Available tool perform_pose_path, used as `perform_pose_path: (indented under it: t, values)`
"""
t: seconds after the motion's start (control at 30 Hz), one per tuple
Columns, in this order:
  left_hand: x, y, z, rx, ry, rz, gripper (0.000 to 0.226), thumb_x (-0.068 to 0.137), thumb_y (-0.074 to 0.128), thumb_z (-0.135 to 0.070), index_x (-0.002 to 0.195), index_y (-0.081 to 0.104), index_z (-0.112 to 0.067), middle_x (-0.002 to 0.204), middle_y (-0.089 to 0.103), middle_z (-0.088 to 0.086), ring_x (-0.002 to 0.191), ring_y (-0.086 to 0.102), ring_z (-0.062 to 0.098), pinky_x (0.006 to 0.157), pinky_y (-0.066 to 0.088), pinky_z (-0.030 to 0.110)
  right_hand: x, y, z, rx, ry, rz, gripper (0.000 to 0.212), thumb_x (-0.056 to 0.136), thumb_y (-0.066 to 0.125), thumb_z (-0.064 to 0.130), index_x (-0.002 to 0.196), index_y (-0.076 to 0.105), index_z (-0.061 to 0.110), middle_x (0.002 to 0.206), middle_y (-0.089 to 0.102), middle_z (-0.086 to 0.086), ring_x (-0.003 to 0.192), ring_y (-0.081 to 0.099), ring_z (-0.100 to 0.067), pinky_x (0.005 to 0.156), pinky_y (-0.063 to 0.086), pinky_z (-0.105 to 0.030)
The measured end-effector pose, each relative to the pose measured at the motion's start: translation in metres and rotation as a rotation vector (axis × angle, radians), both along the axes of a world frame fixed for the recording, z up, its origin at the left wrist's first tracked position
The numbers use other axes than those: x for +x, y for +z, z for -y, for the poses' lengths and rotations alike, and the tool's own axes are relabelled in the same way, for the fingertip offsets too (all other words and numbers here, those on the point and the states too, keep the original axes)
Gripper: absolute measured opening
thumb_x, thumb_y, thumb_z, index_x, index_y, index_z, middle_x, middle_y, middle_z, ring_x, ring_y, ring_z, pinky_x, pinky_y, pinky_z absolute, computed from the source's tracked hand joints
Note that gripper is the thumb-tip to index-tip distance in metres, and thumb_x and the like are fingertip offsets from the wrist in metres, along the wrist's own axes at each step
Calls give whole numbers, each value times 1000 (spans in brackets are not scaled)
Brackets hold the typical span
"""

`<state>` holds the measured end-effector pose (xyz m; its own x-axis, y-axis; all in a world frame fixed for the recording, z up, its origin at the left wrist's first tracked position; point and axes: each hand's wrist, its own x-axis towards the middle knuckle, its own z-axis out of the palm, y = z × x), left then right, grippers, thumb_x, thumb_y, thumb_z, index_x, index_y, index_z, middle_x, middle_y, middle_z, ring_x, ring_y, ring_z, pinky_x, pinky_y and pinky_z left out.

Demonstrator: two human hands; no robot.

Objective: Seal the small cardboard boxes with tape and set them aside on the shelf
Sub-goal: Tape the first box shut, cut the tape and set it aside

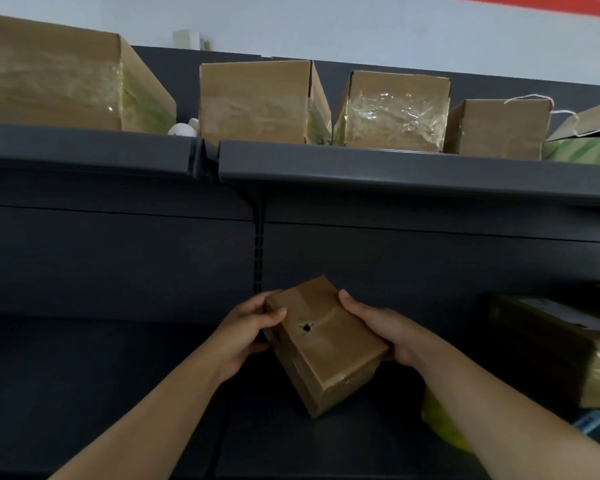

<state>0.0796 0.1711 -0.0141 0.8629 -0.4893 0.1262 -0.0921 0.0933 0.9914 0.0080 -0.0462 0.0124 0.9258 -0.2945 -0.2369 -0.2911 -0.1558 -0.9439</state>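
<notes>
A small taped cardboard box (326, 348) with a dark hole in its top face is held between both hands at the lower shelf level (118, 375). My left hand (246, 332) grips its left end, thumb on top. On the box's right side my right hand (378, 327) clasps it, fingers wrapped under the edge. The box is turned at an angle, its near corner pointing toward me. I cannot tell whether it rests on the shelf or hangs just above it.
The upper dark shelf (395, 171) carries several taped cardboard boxes (257, 102) and a small white object (184, 128). At the right of the lower shelf sits another taped box (568, 344), with a yellow item (440, 424) and a blue label (589, 420) near it.
</notes>
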Motion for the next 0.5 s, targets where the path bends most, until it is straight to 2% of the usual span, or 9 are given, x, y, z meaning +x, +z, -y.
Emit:
perform_pose_path:
  t: [0.13,0.3,0.4,0.5]
  values:
    - [-2,-1,4,21,42,-22,28,89,62,-19,115,66,-31,116,65,-1,112,56,20,98,44,49,-2,2,1,-34,0,-12,64,74,65,66,116,58,18,110,63,-5,101,60,-22,87,50,-35]
    - [-4,-3,6,-3,116,-87,25,90,61,-17,111,68,-29,117,65,3,112,56,23,94,46,50,-1,0,7,-50,37,28,61,74,69,60,119,60,19,111,66,-2,102,61,-19,90,50,-36]
    - [-10,-6,5,25,210,-141,18,92,61,-23,109,66,-27,113,64,3,104,56,22,98,43,54,1,-3,9,-127,52,31,68,70,74,59,126,55,24,122,60,2,115,55,-20,101,45,-44]
    - [-15,-11,3,24,298,-208,21,92,61,-28,113,61,-25,105,60,1,93,55,20,100,41,55,1,-3,7,-197,36,12,70,72,75,54,131,51,25,132,51,2,121,47,-22,95,46,-42]
